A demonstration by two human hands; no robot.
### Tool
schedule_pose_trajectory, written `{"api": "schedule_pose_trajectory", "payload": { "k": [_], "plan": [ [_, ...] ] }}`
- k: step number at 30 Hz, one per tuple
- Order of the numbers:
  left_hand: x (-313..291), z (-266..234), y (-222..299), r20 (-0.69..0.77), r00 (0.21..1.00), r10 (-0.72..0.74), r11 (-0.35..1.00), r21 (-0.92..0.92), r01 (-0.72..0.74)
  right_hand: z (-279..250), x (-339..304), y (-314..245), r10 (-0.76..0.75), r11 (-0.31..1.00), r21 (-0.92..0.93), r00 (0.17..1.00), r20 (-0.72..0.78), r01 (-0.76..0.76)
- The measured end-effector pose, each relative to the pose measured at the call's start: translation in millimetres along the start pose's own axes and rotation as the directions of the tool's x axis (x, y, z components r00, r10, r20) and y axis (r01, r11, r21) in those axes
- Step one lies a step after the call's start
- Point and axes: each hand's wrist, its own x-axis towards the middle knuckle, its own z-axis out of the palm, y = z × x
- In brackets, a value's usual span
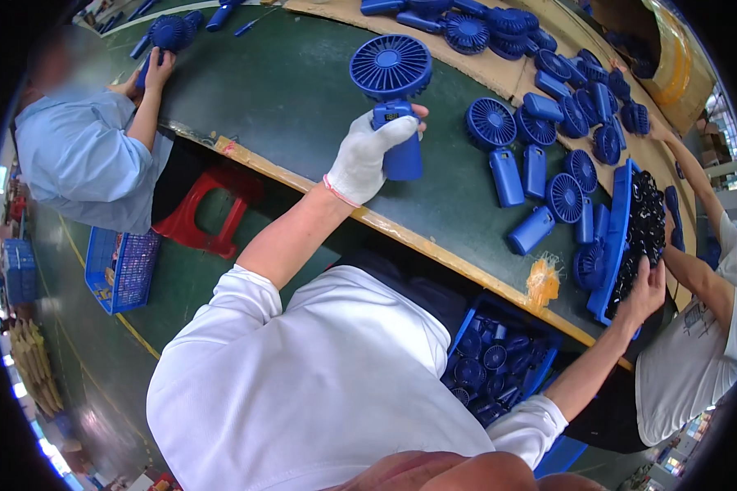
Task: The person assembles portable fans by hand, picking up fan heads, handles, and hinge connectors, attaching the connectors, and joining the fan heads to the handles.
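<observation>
Clearly, the gloved left hand [360, 159] grips a blue handheld fan [391, 69].

I can read no lettering or number clearly from here. On the blue handheld fan [391, 67], upper centre of the frame, I see a small dark display window [392, 116] with pale marks too tiny for me to make out. Toward the right edge, a white shirt [686, 368] bears a dark print [698, 320], which I cannot decipher.
</observation>
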Motion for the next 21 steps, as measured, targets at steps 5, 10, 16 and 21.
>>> {"api": "schedule_pose_trajectory", "payload": {
  "k": [5, 10, 16, 21],
  "plan": [
    [-13.6, 32.3, -18.3, 0.116, 0.993, -0.004, 0.981, 0.191, -0.019, 112.8, -120.7, -111.4, 0.003, 0.879, 0.461, 0.967, 0.255, -0.124],
    [-30.9, 48.2, -21.8, 0.153, 0.987, -0.056, 0.937, 0.350, -0.001, 173.7, -209.7, -179.2, 0.021, 0.446, 0.786, 0.884, 0.468, -0.427],
    [-34.5, 43.0, -27.0, 0.331, 0.939, 0.092, 0.768, 0.577, -0.278, 202.7, -224.8, -162.3, 0.070, 0.532, 0.728, 0.879, 0.472, -0.433],
    [-30.6, 37.8, -28.7, 0.238, 0.971, 0.034, 0.584, 0.783, -0.213, 204.8, -230.1, -146.5, 0.084, 0.550, 0.699, 0.863, 0.497, -0.456]
  ]
}}
